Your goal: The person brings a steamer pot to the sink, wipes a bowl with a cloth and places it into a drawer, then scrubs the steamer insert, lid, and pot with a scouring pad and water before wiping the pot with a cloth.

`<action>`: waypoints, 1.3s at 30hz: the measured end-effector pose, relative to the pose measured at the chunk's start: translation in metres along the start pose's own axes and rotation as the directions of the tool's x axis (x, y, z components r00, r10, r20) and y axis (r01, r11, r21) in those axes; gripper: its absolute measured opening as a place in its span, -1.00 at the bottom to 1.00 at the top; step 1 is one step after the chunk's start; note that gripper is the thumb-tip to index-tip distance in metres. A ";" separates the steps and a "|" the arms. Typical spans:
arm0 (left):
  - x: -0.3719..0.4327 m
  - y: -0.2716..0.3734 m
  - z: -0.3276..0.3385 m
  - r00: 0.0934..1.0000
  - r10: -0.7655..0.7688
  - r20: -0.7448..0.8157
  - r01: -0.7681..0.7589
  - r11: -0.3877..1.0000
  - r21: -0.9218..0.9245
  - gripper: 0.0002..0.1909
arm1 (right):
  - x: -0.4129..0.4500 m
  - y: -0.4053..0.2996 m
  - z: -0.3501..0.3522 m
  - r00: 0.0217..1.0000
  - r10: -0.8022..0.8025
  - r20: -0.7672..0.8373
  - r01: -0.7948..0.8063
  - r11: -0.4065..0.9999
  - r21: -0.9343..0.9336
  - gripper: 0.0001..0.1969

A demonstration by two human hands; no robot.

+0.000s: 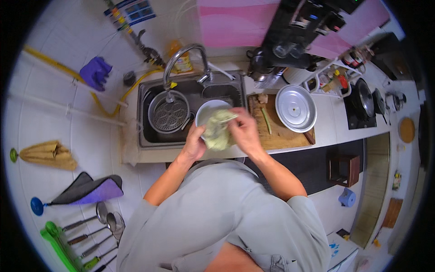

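Note:
Between my hands is a pale green, crumpled leafy thing (217,131), blurred; it may be a cabbage or a cloth. My left hand (196,142) holds its left side. The fingers of my right hand (244,131) pinch its upper right edge. Behind it a white bowl (212,106) sits at the sink's right front, partly hidden by the green thing. The stainless steel sink (192,137) holds a round metal pot with a perforated steamer insert (168,112) under the curved faucet (185,49).
Right of the sink, a wooden cutting board (282,139) bears a green stalk (266,120), a ginger-like piece (262,98) and a round metal lid (295,108). A knife handle (309,137) shows at its edge. Farther right stand a condiment rack (331,80) and a dark pan (363,98).

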State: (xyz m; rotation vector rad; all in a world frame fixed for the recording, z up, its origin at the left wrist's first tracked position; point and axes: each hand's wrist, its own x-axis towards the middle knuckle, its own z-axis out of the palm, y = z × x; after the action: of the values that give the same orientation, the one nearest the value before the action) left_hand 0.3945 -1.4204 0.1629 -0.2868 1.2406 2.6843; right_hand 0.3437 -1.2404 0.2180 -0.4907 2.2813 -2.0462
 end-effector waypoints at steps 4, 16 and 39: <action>-0.003 0.012 0.017 1.000 0.009 -0.017 -0.010 0.999 -0.035 -0.26 | 0.013 -0.020 -0.025 0.969 -0.025 -0.246 0.050 0.994 0.099 -0.81; 0.003 -0.003 0.003 0.965 0.230 -0.127 -0.228 0.973 0.028 -0.52 | 0.000 -0.052 -0.001 0.857 0.037 0.514 0.023 0.994 -0.109 -0.42; 0.007 0.025 0.018 0.886 0.435 -0.159 -0.261 0.752 0.605 -0.46 | 0.007 0.003 0.007 0.554 -0.495 0.669 0.827 0.415 -0.378 -0.70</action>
State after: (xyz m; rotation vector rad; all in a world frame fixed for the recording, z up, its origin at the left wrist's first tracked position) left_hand 0.3804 -1.4220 0.1912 -0.4002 2.3313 2.4256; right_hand 0.3375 -1.2485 0.2152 -2.0364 2.6130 -0.8401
